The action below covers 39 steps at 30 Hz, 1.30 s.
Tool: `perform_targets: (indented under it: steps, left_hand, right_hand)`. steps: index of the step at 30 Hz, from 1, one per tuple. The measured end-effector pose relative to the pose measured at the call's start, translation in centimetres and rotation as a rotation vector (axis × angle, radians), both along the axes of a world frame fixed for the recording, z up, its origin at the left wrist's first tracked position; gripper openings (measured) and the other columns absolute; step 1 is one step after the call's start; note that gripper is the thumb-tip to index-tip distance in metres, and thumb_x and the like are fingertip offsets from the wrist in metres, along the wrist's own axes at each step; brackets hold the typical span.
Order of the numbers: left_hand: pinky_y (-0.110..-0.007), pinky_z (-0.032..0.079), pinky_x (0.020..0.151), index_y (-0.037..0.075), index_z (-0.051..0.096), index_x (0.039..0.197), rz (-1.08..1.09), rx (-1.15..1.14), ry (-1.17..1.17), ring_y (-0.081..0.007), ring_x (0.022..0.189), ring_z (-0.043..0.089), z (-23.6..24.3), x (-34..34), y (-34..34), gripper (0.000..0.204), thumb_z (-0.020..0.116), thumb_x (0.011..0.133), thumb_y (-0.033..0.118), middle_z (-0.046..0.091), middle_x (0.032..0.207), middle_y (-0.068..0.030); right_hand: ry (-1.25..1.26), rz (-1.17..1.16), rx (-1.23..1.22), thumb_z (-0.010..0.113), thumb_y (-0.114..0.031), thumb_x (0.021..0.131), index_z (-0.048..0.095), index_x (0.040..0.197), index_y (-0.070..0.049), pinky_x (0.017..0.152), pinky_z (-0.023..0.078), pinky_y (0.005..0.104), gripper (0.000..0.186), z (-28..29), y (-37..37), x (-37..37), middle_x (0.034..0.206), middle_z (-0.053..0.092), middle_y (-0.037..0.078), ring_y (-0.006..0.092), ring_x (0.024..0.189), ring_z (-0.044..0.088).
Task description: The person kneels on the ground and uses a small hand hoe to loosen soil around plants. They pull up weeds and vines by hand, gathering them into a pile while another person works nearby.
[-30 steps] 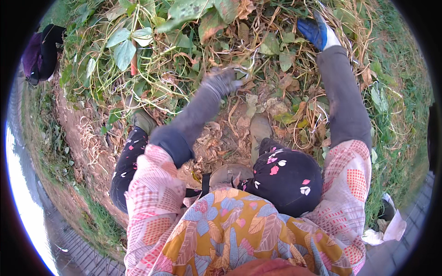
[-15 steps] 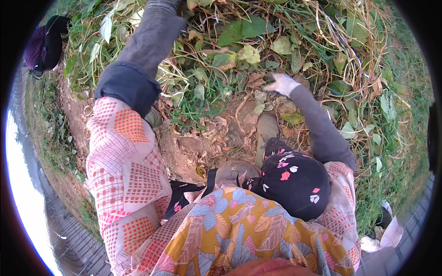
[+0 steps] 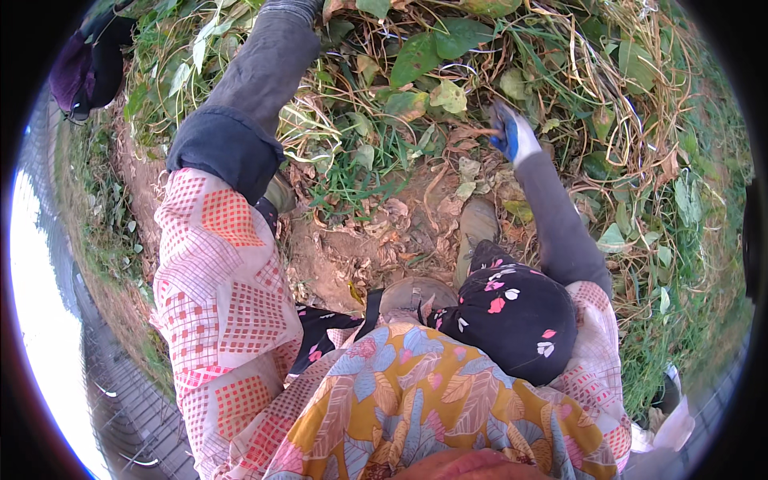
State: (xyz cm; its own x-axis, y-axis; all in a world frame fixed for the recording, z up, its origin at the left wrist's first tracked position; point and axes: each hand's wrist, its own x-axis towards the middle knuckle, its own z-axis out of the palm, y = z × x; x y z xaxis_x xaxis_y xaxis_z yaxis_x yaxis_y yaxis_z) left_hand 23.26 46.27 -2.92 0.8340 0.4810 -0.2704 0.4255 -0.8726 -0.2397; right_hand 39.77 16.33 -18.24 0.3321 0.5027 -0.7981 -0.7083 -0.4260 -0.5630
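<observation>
My right hand (image 3: 514, 138) wears a white glove with blue on the palm side. It is low over the vines (image 3: 552, 104), its fingers closed around one end of a thin brown stick-like piece (image 3: 478, 130) that points left. What exactly this piece is cannot be made out. My left arm, in a dark grey sleeve (image 3: 268, 60), reaches far forward into the leaves. The left hand itself lies past the top edge of the picture. Green and yellowing leaves (image 3: 449, 96) hang between the two arms.
Bare soil with dry leaves (image 3: 344, 248) lies before my knees, and a tuft of green grass (image 3: 360, 176) grows beside it. A person in dark and purple clothing (image 3: 86, 68) is at the far left. Something pale (image 3: 674, 428) lies at the lower right.
My right hand has moved slightly right and turned, so the blue of its glove now shows. A thin brown piece is now visible in its fingers. My left arm stays stretched forward.
</observation>
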Motion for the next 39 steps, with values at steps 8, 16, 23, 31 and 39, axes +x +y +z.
perform_targets:
  steps: [8, 16, 23, 31, 39]
  left_hand:
    - [-0.037, 0.044, 0.082, 0.009, 0.055, 0.110, 0.015, -0.052, -0.005, -0.0230, 0.094, 0.058, 0.5, -1.3, -0.7, 0.036, 0.048, 0.082, 0.031, 0.060, 0.103, -0.0099]
    - [-0.037, 0.045, 0.082, 0.009, 0.055, 0.110, 0.068, -0.130, -0.030, -0.0227, 0.094, 0.058, 0.6, -4.4, -1.7, 0.036, 0.048, 0.082, 0.030, 0.060, 0.103, -0.0096]
    - [-0.037, 0.046, 0.081, 0.009, 0.055, 0.111, 0.231, -0.259, -0.094, -0.0225, 0.094, 0.059, 2.6, -9.4, -5.6, 0.036, 0.048, 0.081, 0.029, 0.060, 0.104, -0.0093]
    - [-0.037, 0.042, 0.083, 0.016, 0.053, 0.113, 0.037, -0.723, 0.114, -0.0276, 0.097, 0.054, 4.8, -6.3, -22.3, 0.051, 0.042, 0.081, 0.055, 0.058, 0.104, -0.0138]
    - [-0.030, 0.044, 0.075, 0.000, 0.046, 0.116, 0.893, -1.475, -0.692, -0.0238, 0.084, 0.058, -9.2, -6.2, -30.4, 0.040, 0.053, 0.085, 0.022, 0.059, 0.100, -0.0169]
  right_hand:
    - [-0.216, 0.077, 0.083, 0.056, -0.028, 0.083, 0.044, 0.118, 0.000, 0.071, 0.045, 0.0272, 0.047, 2.4, -4.2, 0.6, 0.106, 0.056, 0.008, 0.0157, 0.090, 0.054]
    - [-0.155, 0.129, 0.001, 0.050, -0.033, 0.084, 0.041, 0.121, 0.001, 0.081, 0.040, 0.0285, 0.052, 7.0, -10.1, -5.1, 0.112, 0.053, 0.010, 0.0182, 0.098, 0.052]
    - [-0.278, 0.405, 0.252, 0.052, -0.025, 0.085, 0.053, 0.099, 0.002, 0.065, 0.041, 0.0212, 0.030, 10.7, -12.9, -5.2, 0.084, 0.055, 0.002, 0.0090, 0.073, 0.049]
    - [0.001, 0.405, 0.316, 0.049, -0.024, 0.087, 0.055, 0.094, -0.006, 0.047, 0.032, 0.0186, 0.020, 12.1, -6.6, -8.3, 0.075, 0.053, -0.002, 0.0028, 0.053, 0.039]
    - [0.455, 0.096, 0.306, 0.045, -0.019, 0.089, 0.053, 0.100, -0.005, 0.041, 0.032, 0.0156, 0.019, 6.6, -6.8, -7.7, 0.066, 0.050, -0.003, 0.0028, 0.047, 0.039]
